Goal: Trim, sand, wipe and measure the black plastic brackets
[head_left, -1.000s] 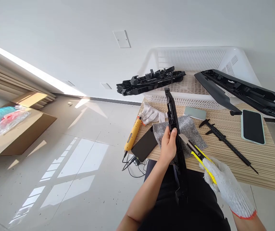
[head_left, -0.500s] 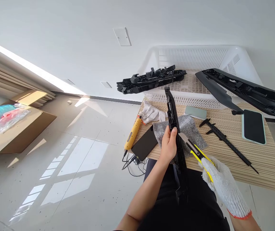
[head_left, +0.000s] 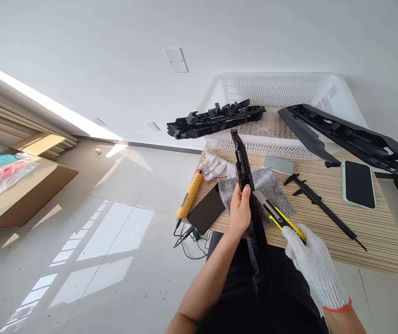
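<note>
My bare left hand [head_left: 240, 211] is closed around a long black plastic trim part [head_left: 243, 162], which stretches from above the table down toward my lap. In a white knit glove, my right hand [head_left: 303, 250] grips a yellow utility knife [head_left: 284, 220]. Its blade is out, and the tip lies at the part's right edge, just beside my left thumb; whether it touches cannot be made out. Beneath the part, a grey cloth [head_left: 272, 185] is spread on the table [head_left: 324, 246].
A white basket [head_left: 282, 149] bears black plastic parts [head_left: 216, 120] on the left and larger black panels [head_left: 345, 130] on the right. Around the cloth lie a yellow corded tool [head_left: 189, 195], a dark phone [head_left: 206, 211], a glove [head_left: 216, 166], a caliper [head_left: 320, 206] and another phone [head_left: 359, 184].
The view has shifted slightly, so most things sit a little further left and lower. My right hand has tilted the knife flatter, its blade still beside the part. My left hand keeps its hold.
</note>
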Action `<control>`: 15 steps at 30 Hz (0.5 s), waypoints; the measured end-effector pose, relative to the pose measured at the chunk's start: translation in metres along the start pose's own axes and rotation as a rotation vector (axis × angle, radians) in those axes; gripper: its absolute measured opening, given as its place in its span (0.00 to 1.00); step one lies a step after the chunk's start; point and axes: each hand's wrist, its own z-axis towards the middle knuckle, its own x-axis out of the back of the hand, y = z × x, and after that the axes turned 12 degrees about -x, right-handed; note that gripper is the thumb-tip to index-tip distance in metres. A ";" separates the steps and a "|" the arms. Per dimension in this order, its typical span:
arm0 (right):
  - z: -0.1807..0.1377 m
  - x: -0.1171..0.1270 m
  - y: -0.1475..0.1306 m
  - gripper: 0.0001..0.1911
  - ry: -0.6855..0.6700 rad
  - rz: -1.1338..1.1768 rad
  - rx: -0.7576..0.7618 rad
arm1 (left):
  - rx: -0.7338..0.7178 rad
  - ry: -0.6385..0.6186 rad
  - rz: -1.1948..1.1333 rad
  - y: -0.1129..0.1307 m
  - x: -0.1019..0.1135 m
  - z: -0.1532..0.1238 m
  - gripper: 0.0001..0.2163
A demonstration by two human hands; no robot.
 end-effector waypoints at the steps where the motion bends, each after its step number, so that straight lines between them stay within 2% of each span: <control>1: 0.002 0.002 -0.001 0.22 0.034 -0.047 0.034 | 0.004 0.005 0.004 0.000 0.000 0.000 0.16; 4: 0.008 0.009 -0.002 0.21 0.052 -0.127 0.093 | 0.010 0.012 0.016 0.001 0.000 -0.001 0.17; 9: 0.017 0.021 0.001 0.22 -0.072 -0.022 0.033 | -0.015 0.019 0.047 -0.001 0.000 -0.002 0.17; 15: 0.019 0.027 0.004 0.22 -0.090 -0.015 0.020 | -0.034 0.025 0.019 -0.001 -0.001 -0.001 0.18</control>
